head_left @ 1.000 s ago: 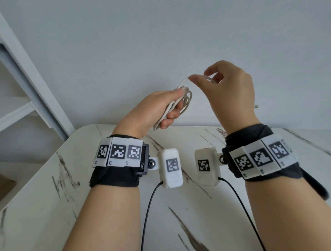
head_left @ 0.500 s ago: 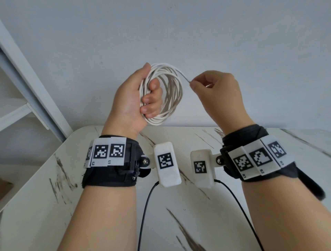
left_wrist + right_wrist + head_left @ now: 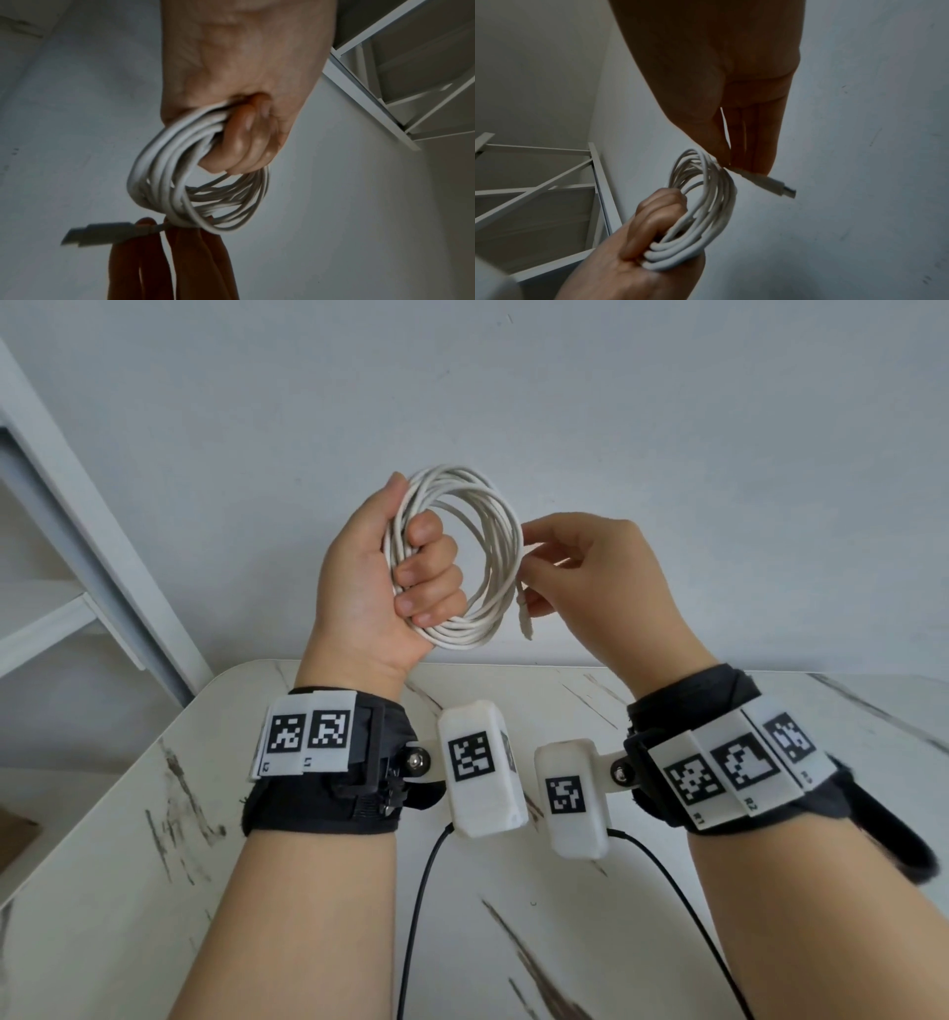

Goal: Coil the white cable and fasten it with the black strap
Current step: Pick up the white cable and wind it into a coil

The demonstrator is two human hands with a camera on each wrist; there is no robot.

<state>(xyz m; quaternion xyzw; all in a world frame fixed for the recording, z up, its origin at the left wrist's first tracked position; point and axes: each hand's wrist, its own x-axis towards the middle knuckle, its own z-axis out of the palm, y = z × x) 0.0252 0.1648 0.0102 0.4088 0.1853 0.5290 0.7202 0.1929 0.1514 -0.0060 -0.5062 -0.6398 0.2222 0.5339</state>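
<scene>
Coiling looks basically done: left hand (image 3: 380, 577) fisted round one side of white cable (image 3: 493, 557), loops held up above table (image 3: 102, 891). Right hand (image 3: 590, 577) pinches loose tail at coil's far side, plug (image 3: 780, 187) sticking out past fingertips. Black strap not visible anywhere. Next move probably: tuck tail against loops, find strap, wrap bundle without left grip loosening.

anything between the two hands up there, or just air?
The coiled white cable: the left hand grips one side, and the right hand pinches the loose end by the connector at the other. Head view shows it best.
</scene>
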